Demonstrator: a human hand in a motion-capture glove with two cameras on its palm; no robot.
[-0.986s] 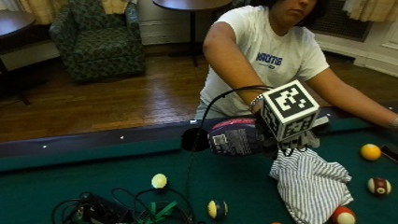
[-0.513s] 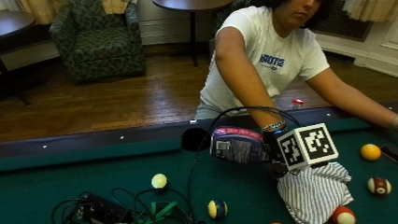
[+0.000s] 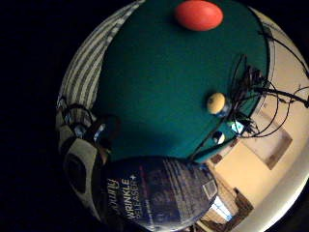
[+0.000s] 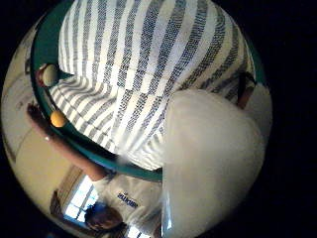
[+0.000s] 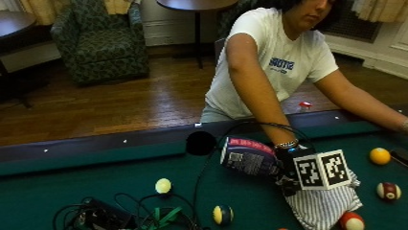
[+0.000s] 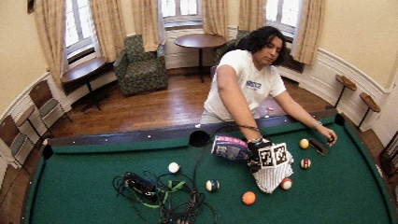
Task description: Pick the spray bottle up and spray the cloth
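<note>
In the outside view my gloved right hand (image 5: 285,165) grips the spray bottle (image 5: 248,157), which has a dark label and a pink band. The bottle is tipped on its side just over the green felt. A white cloth with dark stripes (image 5: 325,207) lies crumpled on the felt right under and in front of the hand. The wide view shows the same bottle (image 6: 229,147), hand (image 6: 255,148) and cloth (image 6: 272,175). The bottle's label (image 3: 159,193) fills the near part of the little-finger view. The striped cloth (image 4: 148,64) spreads across the thumb-side view, close beneath the palm.
Balls lie around the cloth: yellow (image 5: 380,155), maroon-striped (image 5: 388,190), red (image 5: 351,221), orange (image 6: 249,198). Towards the cables lie a cream ball (image 5: 163,185) and a blue-yellow ball (image 5: 221,214). A cable tangle (image 5: 121,218) sits on the felt. A side pocket (image 5: 201,143) is behind the bottle.
My right hand has come down and a little to the right with the bottle, from above the cloth to just over it. The cloth and balls have stayed put.
</note>
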